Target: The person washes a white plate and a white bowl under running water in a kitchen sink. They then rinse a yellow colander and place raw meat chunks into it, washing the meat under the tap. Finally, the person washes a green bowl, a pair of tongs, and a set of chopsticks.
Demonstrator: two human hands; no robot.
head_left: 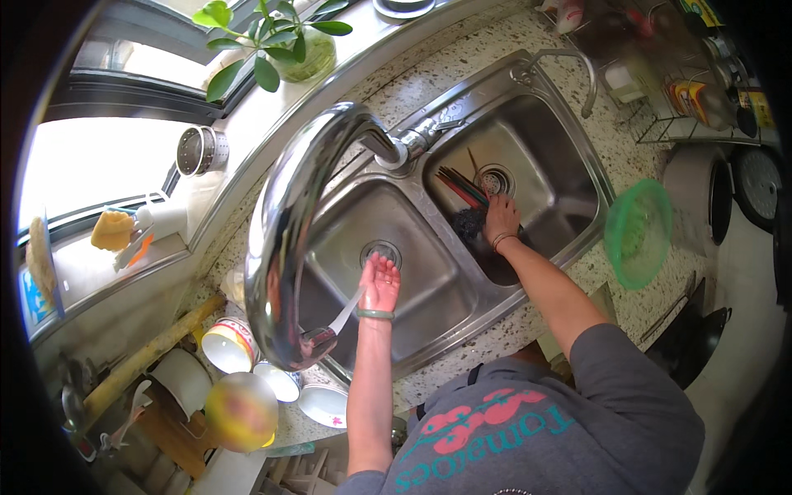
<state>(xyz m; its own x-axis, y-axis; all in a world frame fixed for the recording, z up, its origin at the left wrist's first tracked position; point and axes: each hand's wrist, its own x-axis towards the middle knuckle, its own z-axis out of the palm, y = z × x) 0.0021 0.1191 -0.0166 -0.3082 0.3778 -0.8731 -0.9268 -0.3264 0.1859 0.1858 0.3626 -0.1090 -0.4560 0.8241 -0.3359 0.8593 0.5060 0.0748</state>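
My left hand [380, 283] is palm up over the left sink basin [429, 264], fingers stretched out and nothing in it. A stream of water [346, 312] runs from the tall chrome faucet [285, 206] to its edge near the wrist, where a green bangle [376, 313] sits. In the right basin [544, 148], my right hand [502, 219] is closed around the lower end of a bundle of chopsticks [464, 186], dark with red and green parts. Their other ends point up and left, beside the drain [495, 180]. A black mesh scourer [469, 223] lies against that hand.
A green plastic basket [639, 234] stands right of the sink. Several bowls and enamel cups [230, 345] crowd the lower left counter. A potted plant [309, 54], a perforated metal holder [198, 151] and a yellow sponge [113, 230] line the windowsill. A wire rack [672, 130] holds bottles at upper right.
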